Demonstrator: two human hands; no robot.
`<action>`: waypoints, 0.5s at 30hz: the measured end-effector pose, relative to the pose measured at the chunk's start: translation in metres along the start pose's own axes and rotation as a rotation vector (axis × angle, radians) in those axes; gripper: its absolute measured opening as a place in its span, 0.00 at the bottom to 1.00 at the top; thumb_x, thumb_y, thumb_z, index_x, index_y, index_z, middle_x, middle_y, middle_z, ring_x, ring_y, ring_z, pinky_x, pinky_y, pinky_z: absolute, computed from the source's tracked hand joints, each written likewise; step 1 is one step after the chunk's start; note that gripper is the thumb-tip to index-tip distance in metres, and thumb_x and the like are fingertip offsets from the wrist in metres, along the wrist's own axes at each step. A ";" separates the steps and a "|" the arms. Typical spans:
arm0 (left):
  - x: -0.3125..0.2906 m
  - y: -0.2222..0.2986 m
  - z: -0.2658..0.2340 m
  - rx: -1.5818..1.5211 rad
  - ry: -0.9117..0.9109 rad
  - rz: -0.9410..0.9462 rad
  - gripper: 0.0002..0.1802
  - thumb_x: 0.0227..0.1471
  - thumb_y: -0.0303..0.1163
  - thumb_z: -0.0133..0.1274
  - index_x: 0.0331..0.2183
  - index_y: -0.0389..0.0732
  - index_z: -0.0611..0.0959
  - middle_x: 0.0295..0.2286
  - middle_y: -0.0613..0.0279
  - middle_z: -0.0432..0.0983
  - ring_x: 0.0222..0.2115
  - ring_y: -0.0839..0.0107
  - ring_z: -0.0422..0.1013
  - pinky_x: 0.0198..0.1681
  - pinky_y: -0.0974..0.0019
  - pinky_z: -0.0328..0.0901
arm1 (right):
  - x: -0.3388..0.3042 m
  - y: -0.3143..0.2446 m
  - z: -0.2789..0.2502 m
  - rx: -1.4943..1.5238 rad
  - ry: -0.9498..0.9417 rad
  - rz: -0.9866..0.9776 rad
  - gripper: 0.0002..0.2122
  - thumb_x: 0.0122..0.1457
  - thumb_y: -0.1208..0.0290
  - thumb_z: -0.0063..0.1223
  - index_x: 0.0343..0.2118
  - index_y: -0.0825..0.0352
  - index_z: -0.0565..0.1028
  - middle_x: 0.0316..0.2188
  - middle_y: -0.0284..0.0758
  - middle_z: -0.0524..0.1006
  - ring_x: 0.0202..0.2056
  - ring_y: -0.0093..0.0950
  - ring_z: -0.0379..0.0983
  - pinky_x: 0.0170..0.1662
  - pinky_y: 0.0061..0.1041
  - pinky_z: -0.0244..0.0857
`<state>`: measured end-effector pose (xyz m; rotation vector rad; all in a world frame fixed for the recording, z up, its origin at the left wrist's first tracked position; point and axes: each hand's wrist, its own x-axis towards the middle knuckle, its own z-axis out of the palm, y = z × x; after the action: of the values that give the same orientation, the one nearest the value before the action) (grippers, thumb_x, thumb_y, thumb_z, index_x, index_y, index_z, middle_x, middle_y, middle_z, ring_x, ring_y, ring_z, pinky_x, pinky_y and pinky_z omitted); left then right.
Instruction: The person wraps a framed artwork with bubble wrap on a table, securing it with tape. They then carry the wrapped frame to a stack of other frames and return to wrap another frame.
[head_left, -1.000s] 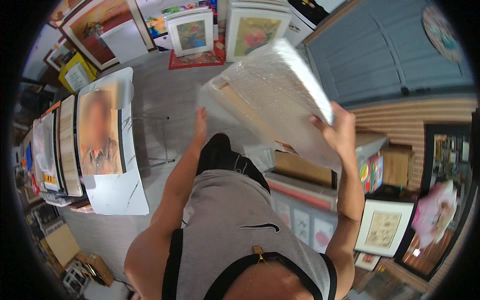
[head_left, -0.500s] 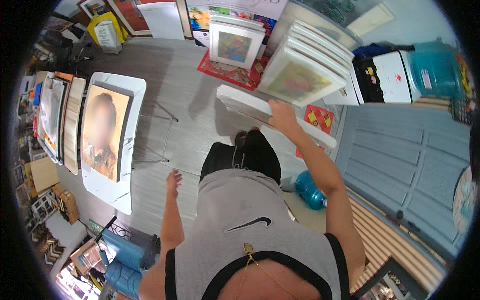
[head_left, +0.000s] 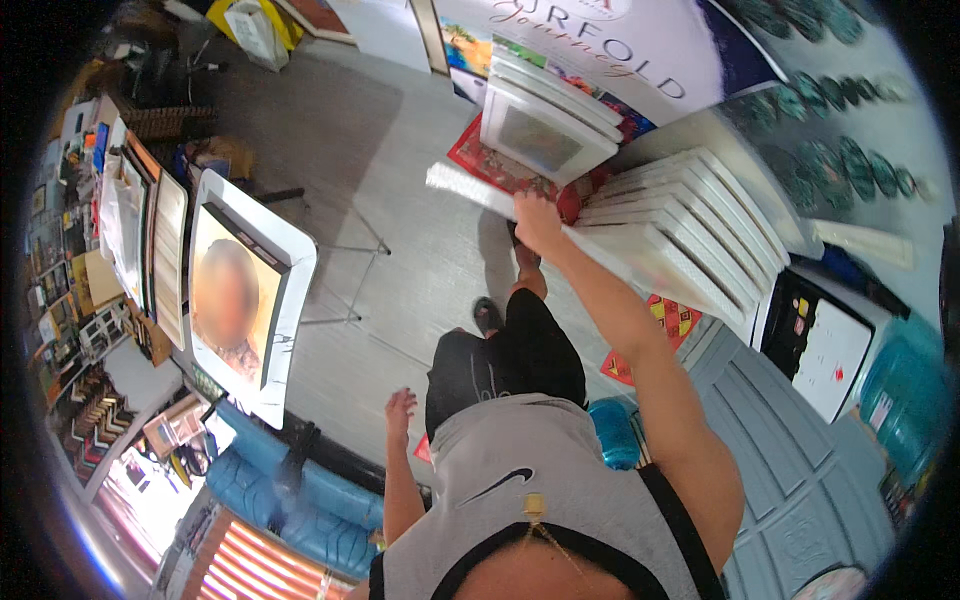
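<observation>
My right hand [head_left: 540,222] reaches forward with its fingers wrapped over the top edge of a white-wrapped picture frame [head_left: 468,190]. This frame is held on edge and hangs above the floor; my forearm covers part of it. Its right end runs up to a row of similar wrapped frames [head_left: 690,235] leaning against the wall, and I cannot tell whether they touch. My left hand [head_left: 401,408] hangs low at my left side, fingers apart and slightly curled, with nothing in it.
A smaller stack of white frames [head_left: 548,135] stands on a red patterned mat [head_left: 478,150] ahead. At left, a white folding table [head_left: 300,250] bears a portrait canvas [head_left: 235,300]. A blue water bottle [head_left: 613,435] is near my right hip; a blue sofa [head_left: 270,500] is behind left.
My view has swung to the right and I have stepped closer to the leaning frames. The held frame has come beside that row. My left hand stays empty.
</observation>
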<state>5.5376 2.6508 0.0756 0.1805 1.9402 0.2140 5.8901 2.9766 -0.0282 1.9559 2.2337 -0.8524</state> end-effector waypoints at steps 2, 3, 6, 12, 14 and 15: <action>-0.015 0.037 0.010 -0.135 0.052 0.135 0.28 0.57 0.52 0.46 0.49 0.39 0.75 0.41 0.58 0.76 0.42 0.67 0.72 0.42 0.64 0.63 | 0.044 0.016 0.005 0.035 -0.003 0.009 0.15 0.44 0.74 0.58 0.37 0.70 0.71 0.34 0.46 0.76 0.37 0.44 0.76 0.40 0.40 0.71; -0.020 0.054 0.014 -0.123 0.062 0.134 0.28 0.57 0.52 0.46 0.49 0.38 0.75 0.41 0.57 0.76 0.42 0.67 0.72 0.42 0.64 0.63 | 0.065 0.027 0.006 0.011 -0.059 0.011 0.15 0.44 0.74 0.58 0.37 0.70 0.71 0.35 0.48 0.76 0.38 0.44 0.76 0.41 0.40 0.71; -0.032 0.080 0.029 -0.100 0.077 0.165 0.28 0.58 0.51 0.46 0.49 0.38 0.75 0.41 0.56 0.76 0.42 0.68 0.72 0.42 0.64 0.63 | 0.113 0.049 0.014 0.006 -0.072 0.034 0.16 0.44 0.73 0.59 0.37 0.69 0.72 0.35 0.48 0.77 0.38 0.45 0.76 0.41 0.40 0.72; -0.046 0.043 0.047 -0.103 0.076 -0.020 0.26 0.57 0.50 0.47 0.48 0.40 0.76 0.39 0.59 0.76 0.39 0.69 0.72 0.41 0.65 0.63 | 0.175 0.081 0.023 -0.002 -0.052 0.076 0.14 0.45 0.73 0.56 0.37 0.67 0.73 0.32 0.46 0.78 0.37 0.46 0.76 0.42 0.42 0.70; -0.051 0.024 0.051 -0.082 0.080 -0.136 0.25 0.57 0.50 0.47 0.47 0.41 0.76 0.38 0.60 0.76 0.37 0.70 0.72 0.39 0.66 0.63 | 0.188 0.090 0.020 0.024 -0.046 0.098 0.14 0.45 0.74 0.55 0.37 0.67 0.73 0.32 0.46 0.78 0.38 0.47 0.76 0.42 0.42 0.70; -0.053 0.016 0.053 -0.102 0.080 -0.142 0.25 0.57 0.50 0.48 0.47 0.41 0.76 0.38 0.60 0.76 0.37 0.70 0.72 0.39 0.66 0.62 | 0.194 0.094 0.017 0.030 -0.046 0.120 0.13 0.45 0.74 0.55 0.37 0.67 0.73 0.33 0.47 0.78 0.38 0.47 0.76 0.42 0.43 0.69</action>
<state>5.6067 2.6580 0.1085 -0.0338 2.0070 0.2278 5.9336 3.1484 -0.1521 2.0369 2.0668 -0.9107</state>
